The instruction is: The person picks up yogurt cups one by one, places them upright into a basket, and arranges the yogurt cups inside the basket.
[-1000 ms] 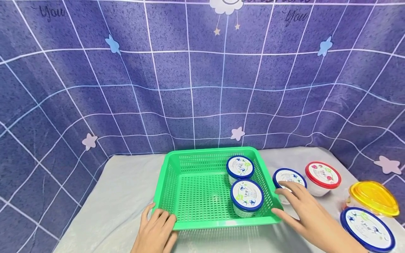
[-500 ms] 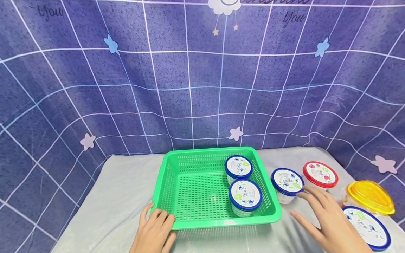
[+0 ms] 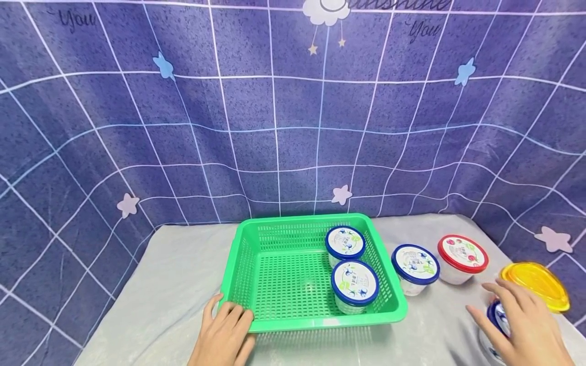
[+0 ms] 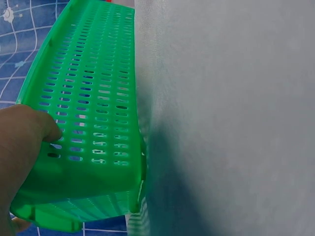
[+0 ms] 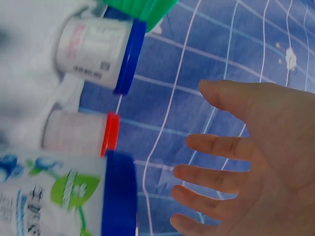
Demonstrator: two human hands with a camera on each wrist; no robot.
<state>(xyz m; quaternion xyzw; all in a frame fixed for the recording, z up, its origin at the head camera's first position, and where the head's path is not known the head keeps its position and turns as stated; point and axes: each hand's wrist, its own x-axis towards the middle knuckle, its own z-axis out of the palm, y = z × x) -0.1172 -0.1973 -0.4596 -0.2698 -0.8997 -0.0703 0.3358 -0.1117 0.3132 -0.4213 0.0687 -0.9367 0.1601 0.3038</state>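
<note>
My left hand (image 3: 224, 328) grips the near left corner of a green plastic basket (image 3: 327, 323). In the left wrist view its thumb (image 4: 42, 125) lies against the slotted outer wall. Two tubs with blue lids, the far one (image 3: 345, 241) and the near one (image 3: 354, 282), stand upright inside on the right. At lower right my right hand (image 3: 526, 323), fingers spread and holding nothing, is over another blue-lidded tub (image 5: 59, 196) and hides much of it in the head view. The right wrist view shows this hand (image 5: 266, 157) apart from that tub's lid.
Right of the basket stands a blue-lidded tub (image 3: 415, 264), with a red-lidded tub (image 3: 463, 256) behind it to the right. A yellow lidded container (image 3: 537, 284) is at the far right. A blue gridded curtain (image 3: 293, 112) hangs behind the pale tabletop (image 3: 151, 305).
My right hand has left the basket's right side and moved right to over the blue-lidded tub at lower right. My left hand and the basket have stayed put.
</note>
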